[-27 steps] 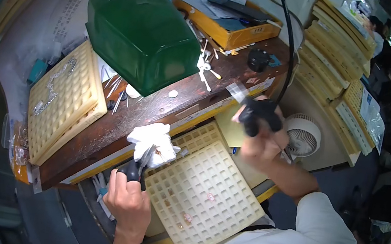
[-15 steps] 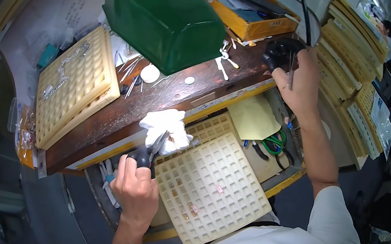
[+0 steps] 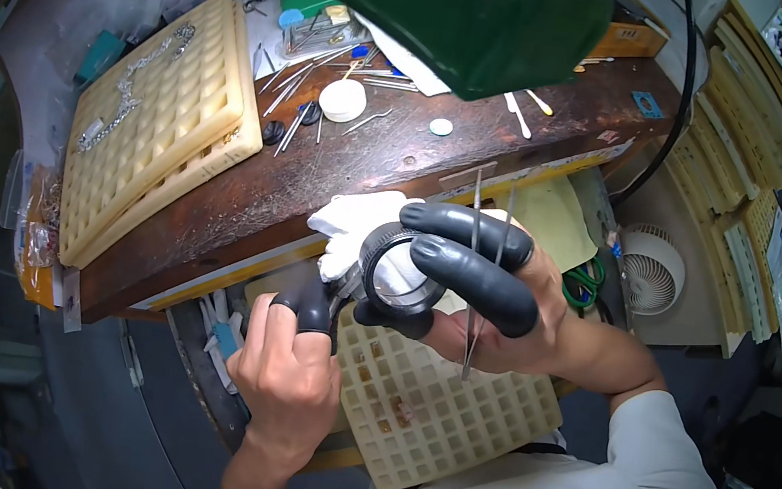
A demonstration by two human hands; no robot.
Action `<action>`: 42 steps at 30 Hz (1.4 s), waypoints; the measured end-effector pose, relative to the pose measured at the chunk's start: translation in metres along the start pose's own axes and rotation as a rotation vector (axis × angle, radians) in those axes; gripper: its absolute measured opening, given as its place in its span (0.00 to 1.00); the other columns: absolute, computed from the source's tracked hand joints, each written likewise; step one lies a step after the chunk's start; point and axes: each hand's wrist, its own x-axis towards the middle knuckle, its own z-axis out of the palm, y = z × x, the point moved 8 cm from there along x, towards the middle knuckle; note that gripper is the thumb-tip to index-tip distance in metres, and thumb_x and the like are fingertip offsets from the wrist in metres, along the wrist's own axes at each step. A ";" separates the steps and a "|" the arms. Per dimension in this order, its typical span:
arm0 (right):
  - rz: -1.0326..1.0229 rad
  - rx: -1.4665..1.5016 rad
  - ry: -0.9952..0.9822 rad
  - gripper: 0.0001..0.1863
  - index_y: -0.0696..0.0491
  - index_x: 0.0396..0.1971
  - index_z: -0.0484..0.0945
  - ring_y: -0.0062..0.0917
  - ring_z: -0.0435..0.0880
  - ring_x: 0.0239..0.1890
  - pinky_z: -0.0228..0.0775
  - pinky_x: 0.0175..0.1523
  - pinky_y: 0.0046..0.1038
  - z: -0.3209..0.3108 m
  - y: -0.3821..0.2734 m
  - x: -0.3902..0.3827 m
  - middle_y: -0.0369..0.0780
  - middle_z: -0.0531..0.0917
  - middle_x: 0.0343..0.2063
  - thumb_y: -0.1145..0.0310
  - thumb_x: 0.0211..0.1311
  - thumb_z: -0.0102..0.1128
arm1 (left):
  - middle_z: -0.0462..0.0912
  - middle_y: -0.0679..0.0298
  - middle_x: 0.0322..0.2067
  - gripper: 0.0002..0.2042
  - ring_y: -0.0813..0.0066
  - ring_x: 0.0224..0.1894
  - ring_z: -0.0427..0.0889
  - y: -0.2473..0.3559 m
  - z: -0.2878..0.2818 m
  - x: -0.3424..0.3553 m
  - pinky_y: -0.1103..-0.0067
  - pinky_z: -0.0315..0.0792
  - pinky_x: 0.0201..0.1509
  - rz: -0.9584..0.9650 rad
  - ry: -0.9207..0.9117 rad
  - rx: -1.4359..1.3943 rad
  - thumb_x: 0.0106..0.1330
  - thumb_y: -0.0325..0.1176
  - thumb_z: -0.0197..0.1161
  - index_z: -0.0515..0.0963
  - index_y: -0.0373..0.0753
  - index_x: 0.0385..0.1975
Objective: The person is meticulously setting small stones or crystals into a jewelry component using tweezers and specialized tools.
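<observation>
My right hand (image 3: pixel 490 290), black covers on its fingers, grips a black-rimmed loupe (image 3: pixel 377 255) over the front edge of the bench. Metal tweezers (image 3: pixel 475 227) are tucked between the same fingers and point across the hand. Just left of the loupe, my left hand (image 3: pixel 290 376) is closed around a grey metal tool (image 3: pixel 347 284), mostly hidden, whose kind I cannot make out. Behind both hands lies a crumpled white cloth (image 3: pixel 352 219), partly covered by the loupe and fingers. Below them, a cream grid tray (image 3: pixel 475 429) holds several small pieces in its pockets.
A large green lampshade (image 3: pixel 464 23) hangs over the bench (image 3: pixel 319 183). Cream trays (image 3: pixel 148 178) with a silver chain stand at left. Thin tools and a round white container (image 3: pixel 343 101) lie behind. At right are a small fan (image 3: pixel 650 270) and stacked yellow trays (image 3: pixel 744 146).
My right hand has come from the far right down to my left hand, bringing the loupe and tweezers over the cloth. The lampshade now appears higher and further right in view.
</observation>
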 end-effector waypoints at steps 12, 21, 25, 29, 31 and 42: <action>-0.007 0.030 -0.054 0.25 0.61 0.48 0.81 0.40 0.87 0.39 0.82 0.38 0.33 0.003 0.003 0.003 0.52 0.81 0.47 0.71 0.46 0.73 | 0.73 0.54 0.29 0.20 0.58 0.31 0.78 0.003 0.000 0.001 0.72 0.71 0.21 0.034 -0.011 0.038 0.38 0.17 0.58 0.77 0.22 0.37; 0.013 0.019 -0.070 0.25 0.60 0.47 0.81 0.40 0.87 0.40 0.82 0.39 0.33 0.003 0.004 0.002 0.52 0.81 0.47 0.71 0.45 0.73 | 0.76 0.53 0.32 0.17 0.58 0.33 0.80 0.003 0.002 0.000 0.73 0.73 0.23 0.037 -0.068 0.099 0.46 0.16 0.59 0.77 0.22 0.40; 0.017 0.052 -0.085 0.25 0.60 0.47 0.81 0.40 0.87 0.40 0.82 0.39 0.33 0.002 0.005 0.002 0.52 0.82 0.47 0.71 0.46 0.73 | 0.77 0.52 0.33 0.14 0.59 0.33 0.80 0.005 0.004 0.000 0.74 0.75 0.24 0.063 -0.030 0.143 0.52 0.16 0.60 0.77 0.22 0.40; 0.024 0.056 -0.098 0.25 0.60 0.47 0.81 0.41 0.87 0.40 0.82 0.39 0.34 0.003 0.005 0.003 0.53 0.82 0.46 0.69 0.47 0.74 | 0.77 0.52 0.32 0.12 0.60 0.33 0.80 0.004 0.006 -0.003 0.74 0.75 0.25 0.070 0.005 0.161 0.55 0.17 0.60 0.77 0.24 0.40; 0.028 0.054 -0.110 0.25 0.60 0.47 0.81 0.42 0.87 0.40 0.82 0.39 0.34 0.002 0.005 0.003 0.53 0.82 0.46 0.68 0.47 0.74 | 0.77 0.53 0.32 0.10 0.61 0.33 0.80 0.004 0.006 -0.003 0.74 0.75 0.25 0.054 0.031 0.210 0.58 0.17 0.60 0.77 0.25 0.40; 0.043 0.062 -0.179 0.28 0.60 0.47 0.81 0.41 0.88 0.38 0.81 0.37 0.33 0.002 0.007 0.000 0.52 0.82 0.46 0.65 0.44 0.76 | 0.71 0.57 0.28 0.09 0.60 0.34 0.78 0.007 0.005 -0.004 0.67 0.68 0.34 0.064 0.102 0.253 0.61 0.21 0.59 0.76 0.28 0.41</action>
